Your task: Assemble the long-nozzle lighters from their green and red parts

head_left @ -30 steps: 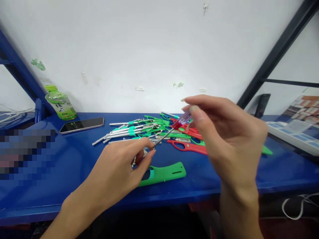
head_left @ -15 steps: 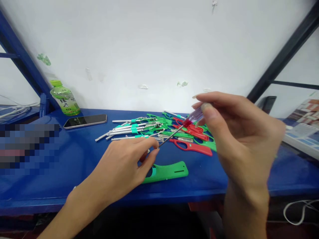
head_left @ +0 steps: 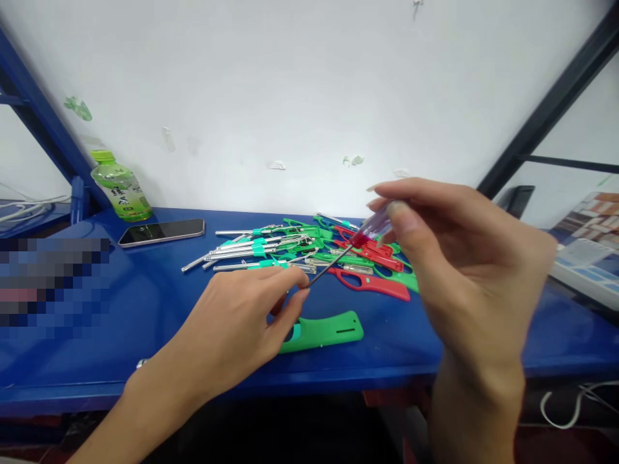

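Note:
My right hand (head_left: 464, 270) grips the clear purple handle of a screwdriver (head_left: 371, 225), its thumb and fingers closed round the end. The thin metal shaft slants down to the left. At its tip, the thumb and forefinger of my left hand (head_left: 246, 316) are pinched together; any small piece between them is hidden. Below the left hand lies a green lighter (head_left: 333, 330), its left part covered by the hand. Behind both hands is a heap of lighter parts: metal tubes with teal pieces (head_left: 258, 246), green casings (head_left: 309, 231) and red casings (head_left: 377, 283).
A phone (head_left: 162, 232) lies at the back left of the blue table (head_left: 97, 322), beside a green drink bottle (head_left: 120, 187). A white wall stands right behind. White cable (head_left: 561, 422) hangs below the table at the right. The left edge is partly blurred out.
The view has shifted slightly. Both hands keep the same pose at the screwdriver, and the lighter parts lie as before.

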`<act>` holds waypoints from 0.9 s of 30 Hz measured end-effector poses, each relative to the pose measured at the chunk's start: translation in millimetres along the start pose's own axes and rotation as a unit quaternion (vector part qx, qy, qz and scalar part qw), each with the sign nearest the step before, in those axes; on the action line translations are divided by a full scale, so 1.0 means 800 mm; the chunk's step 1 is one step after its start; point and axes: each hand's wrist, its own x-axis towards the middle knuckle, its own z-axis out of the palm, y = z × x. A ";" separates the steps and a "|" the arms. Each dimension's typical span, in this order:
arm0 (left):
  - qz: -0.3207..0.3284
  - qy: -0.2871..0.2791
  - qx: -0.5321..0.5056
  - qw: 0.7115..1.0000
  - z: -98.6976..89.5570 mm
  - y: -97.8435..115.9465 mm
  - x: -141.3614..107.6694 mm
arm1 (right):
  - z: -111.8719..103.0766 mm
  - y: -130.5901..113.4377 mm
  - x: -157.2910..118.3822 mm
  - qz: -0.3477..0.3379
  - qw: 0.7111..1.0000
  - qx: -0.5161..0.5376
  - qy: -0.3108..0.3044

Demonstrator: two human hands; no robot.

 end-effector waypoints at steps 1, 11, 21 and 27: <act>0.000 0.000 0.002 1.000 0.000 0.000 0.000 | -0.001 -0.001 0.000 0.002 1.000 -0.001 -0.003; -0.004 -0.017 -0.049 0.999 0.012 0.007 0.000 | -0.007 -0.009 -0.007 -0.024 0.998 -0.003 -0.050; 0.007 -0.017 -0.122 0.992 0.034 0.033 -0.007 | -0.039 -0.021 -0.007 -0.011 0.991 -0.030 -0.127; 0.013 -0.031 -0.082 0.996 0.055 0.053 0.004 | -0.066 -0.017 0.000 -0.047 0.968 -0.057 -0.240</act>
